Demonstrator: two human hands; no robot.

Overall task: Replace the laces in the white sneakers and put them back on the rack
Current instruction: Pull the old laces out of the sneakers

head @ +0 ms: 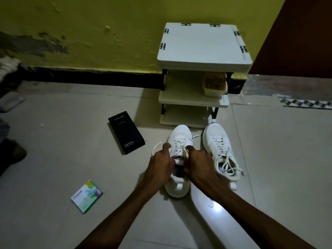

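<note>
Two white sneakers stand on the tiled floor in front of a small white rack (203, 60). Both hands are on the left sneaker (177, 187). My left hand (160, 165) curls its fingers at the shoe's collar beside a loose white lace (156, 147) that trails out to the left. My right hand (198, 165) pinches the lace near the top eyelets. The right sneaker (220, 151) stands alone, laced, its lace ends lying loose over the opening.
A black phone box (126, 134) lies on the floor left of the shoes, and a small green-and-white packet (87, 196) lies nearer me. A beige container (214, 85) sits on the rack's middle shelf. The yellow wall stands behind.
</note>
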